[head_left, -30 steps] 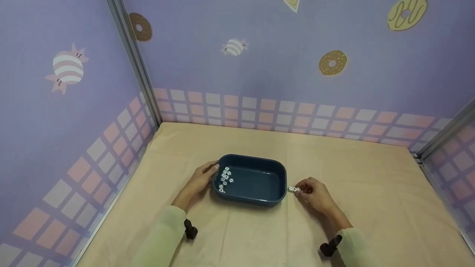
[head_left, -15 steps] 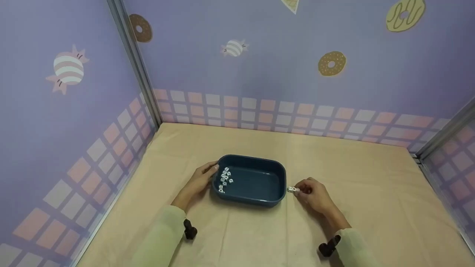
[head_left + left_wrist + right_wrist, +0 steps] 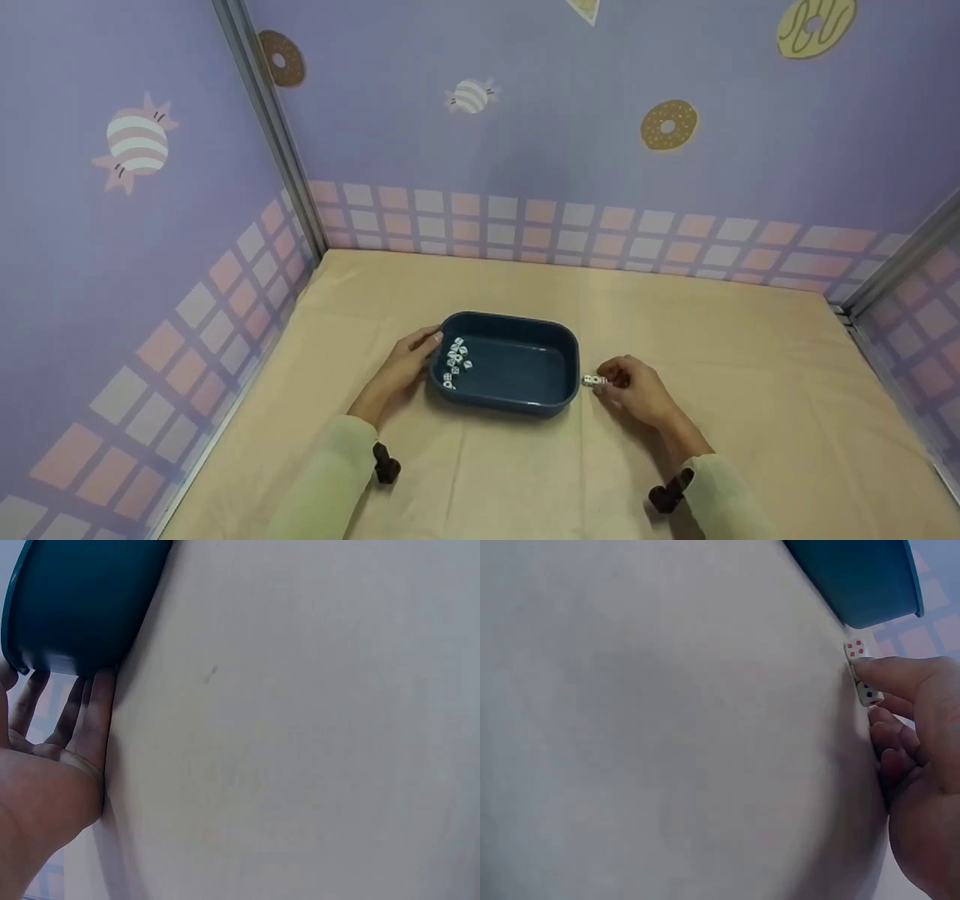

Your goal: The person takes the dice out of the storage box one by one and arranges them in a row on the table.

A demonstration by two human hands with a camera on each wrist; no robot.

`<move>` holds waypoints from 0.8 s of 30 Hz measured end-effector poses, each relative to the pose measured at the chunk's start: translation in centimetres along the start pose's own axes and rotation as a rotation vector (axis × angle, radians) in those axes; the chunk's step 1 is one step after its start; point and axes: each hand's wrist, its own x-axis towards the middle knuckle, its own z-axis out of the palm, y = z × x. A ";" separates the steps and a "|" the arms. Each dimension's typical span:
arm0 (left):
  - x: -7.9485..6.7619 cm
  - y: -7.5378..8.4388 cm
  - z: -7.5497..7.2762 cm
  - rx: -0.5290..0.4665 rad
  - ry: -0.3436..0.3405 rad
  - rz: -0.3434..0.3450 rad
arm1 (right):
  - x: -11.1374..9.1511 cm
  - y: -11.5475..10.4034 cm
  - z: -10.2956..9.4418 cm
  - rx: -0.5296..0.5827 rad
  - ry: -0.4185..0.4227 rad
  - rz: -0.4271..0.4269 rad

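A dark blue rectangular dish [image 3: 517,375] with rounded corners stands on the cloth. Several white dice [image 3: 458,358] lie scattered inside along its left end. My left hand [image 3: 405,364] holds that end, thumb over the rim and the other fingers against the outer wall [image 3: 82,615]. Just beyond the dish's right end, a short row of white dice [image 3: 595,380] sits on the cloth. My right hand [image 3: 637,390] pinches this row between thumb and fingers. One die [image 3: 856,649] at the dish end shows red pips; the thumb partly covers those behind it.
A pale cream cloth [image 3: 517,480] covers the table. A purple patterned wall [image 3: 555,150] rises behind it, with side walls at left and right. Dark wrist-worn devices [image 3: 386,463] sit by both sleeves.
Both hands, the dish and the dice stay in nearly the same places. Only a slight shift of the head view shows.
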 end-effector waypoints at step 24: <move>0.1 -0.1 0.2 0.021 0.019 0.028 | 4.9 -13.1 9.1 0.153 0.245 -0.364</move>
